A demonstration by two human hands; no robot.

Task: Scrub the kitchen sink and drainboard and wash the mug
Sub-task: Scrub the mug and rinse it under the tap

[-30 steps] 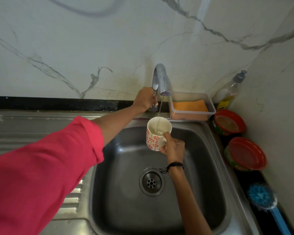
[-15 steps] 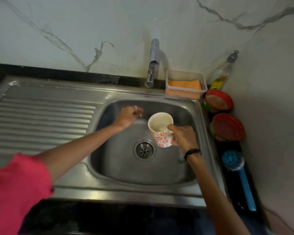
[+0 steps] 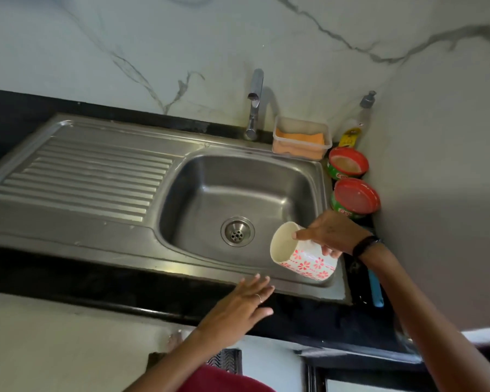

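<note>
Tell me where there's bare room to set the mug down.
The ribbed drainboard left of the basin is bare. The right corner is crowded: sponge tray, two red-lidded tubs, soap bottle.

White veined marble wall (image 3: 181, 38), black countertop (image 3: 125, 290)

left grip (image 3: 238, 304) splayed flat, right grip (image 3: 327, 234) curled

The right hand (image 3: 327, 234) hides the mug's handle and the brush's head.
</note>
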